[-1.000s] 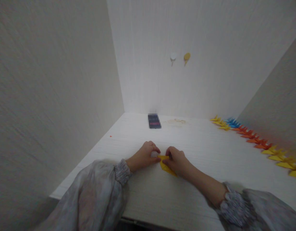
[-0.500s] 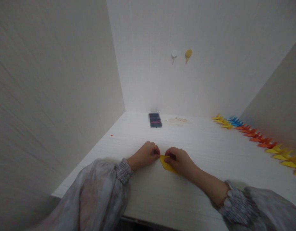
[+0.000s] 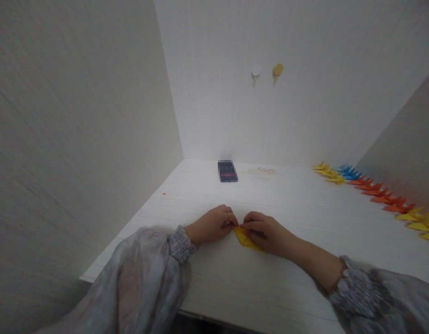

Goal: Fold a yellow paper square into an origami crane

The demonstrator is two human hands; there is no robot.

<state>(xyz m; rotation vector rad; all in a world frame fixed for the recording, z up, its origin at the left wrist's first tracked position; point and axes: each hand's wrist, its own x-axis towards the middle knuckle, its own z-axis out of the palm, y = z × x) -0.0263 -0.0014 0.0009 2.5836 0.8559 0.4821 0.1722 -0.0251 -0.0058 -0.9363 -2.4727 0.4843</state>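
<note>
A small piece of folded yellow paper (image 3: 245, 239) lies at the middle of the white table, between my two hands. My left hand (image 3: 217, 224), with a ring on one finger, pinches the paper's upper left corner. From the other side my right hand (image 3: 268, 232) grips its upper edge, thumb and fingers close to the left fingertips. Part of the paper's right side is hidden under my right hand. Its visible face shows crease lines and an angular outline.
Folded paper cranes in yellow (image 3: 331, 174), blue (image 3: 349, 171) and orange (image 3: 381, 194) stand in rows along the right wall. A dark, pixelated phone-like object (image 3: 227, 171) lies near the back wall. Two hooks, white (image 3: 256, 73) and yellow (image 3: 277, 70), hang above. A red speck (image 3: 164, 193) sits left.
My right fingers have moved along the paper's upper edge, nearer to the left fingertips. The view has shifted slightly, so the surroundings appear a little displaced.
</note>
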